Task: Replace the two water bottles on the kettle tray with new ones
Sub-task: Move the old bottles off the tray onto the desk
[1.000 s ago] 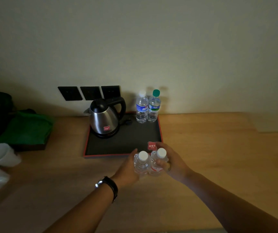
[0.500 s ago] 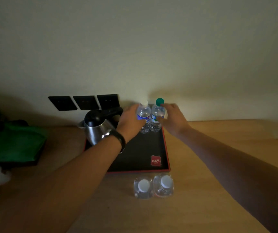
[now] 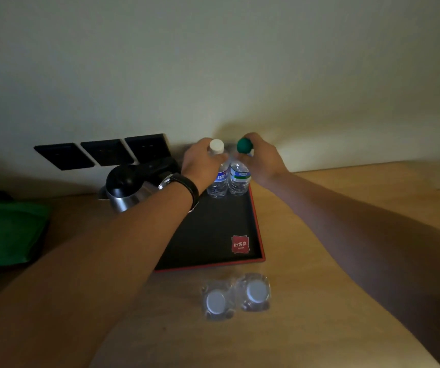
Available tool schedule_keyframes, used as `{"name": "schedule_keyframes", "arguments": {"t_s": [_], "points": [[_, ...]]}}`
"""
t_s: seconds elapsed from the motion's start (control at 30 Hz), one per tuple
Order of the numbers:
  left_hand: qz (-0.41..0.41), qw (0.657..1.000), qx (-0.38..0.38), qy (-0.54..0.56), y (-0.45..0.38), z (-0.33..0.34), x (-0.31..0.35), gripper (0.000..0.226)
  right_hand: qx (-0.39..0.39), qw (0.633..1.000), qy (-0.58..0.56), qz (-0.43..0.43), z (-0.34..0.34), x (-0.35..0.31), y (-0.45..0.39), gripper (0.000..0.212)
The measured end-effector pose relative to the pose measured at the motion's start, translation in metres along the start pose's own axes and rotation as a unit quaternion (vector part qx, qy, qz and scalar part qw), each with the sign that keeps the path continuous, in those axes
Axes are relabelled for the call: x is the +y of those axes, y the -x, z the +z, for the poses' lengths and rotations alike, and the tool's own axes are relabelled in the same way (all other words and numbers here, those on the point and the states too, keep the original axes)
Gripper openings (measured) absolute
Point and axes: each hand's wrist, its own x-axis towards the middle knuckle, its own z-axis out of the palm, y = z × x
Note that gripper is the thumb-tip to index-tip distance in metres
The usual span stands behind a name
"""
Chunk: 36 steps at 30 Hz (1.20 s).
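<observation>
At the back right corner of the black, red-rimmed kettle tray (image 3: 258,235) stand two bottles side by side. My left hand (image 3: 200,162) is closed around the neck of the white-capped bottle (image 3: 217,181) with a blue label. My right hand (image 3: 262,160) grips the green-capped bottle (image 3: 239,180) near its top. Both bottles look slightly raised off the tray. Two new bottles with white caps (image 3: 216,301) (image 3: 256,292) stand upright on the wooden counter just in front of the tray. A steel kettle (image 3: 126,189) with a black lid sits on the tray's left side, partly behind my left forearm.
Three black wall sockets (image 3: 102,152) sit behind the kettle. A green cloth or bag (image 3: 6,232) lies at the far left on the wooden counter (image 3: 333,203). The wall rises directly behind the tray. A red logo square (image 3: 239,244) marks the tray's front right.
My hands let go of the two new bottles in front of the tray, reached to the back, and have now closed on the two old bottles and begun lifting them.
</observation>
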Motion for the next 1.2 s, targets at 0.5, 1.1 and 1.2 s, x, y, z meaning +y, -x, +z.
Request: {"name": "schedule_keyframes", "arguments": {"t_s": [0.5, 1.1, 1.2], "points": [[0.194, 0.957, -0.215, -0.006, 0.08, 0.129, 0.128, 0.026, 0.21, 0.969, 0.044, 0.126, -0.168, 0.086, 0.132, 0.034], [0.211, 0.896, -0.391, -0.02, 0.194, 0.291, 0.163, 0.041, 0.298, 0.911, 0.031, 0.282, -0.237, 0.194, 0.284, 0.032], [0.211, 0.896, -0.389, -0.042, 0.194, 0.283, 0.162, 0.061, 0.266, 0.923, 0.08, 0.267, -0.235, 0.186, 0.281, 0.051]]}}
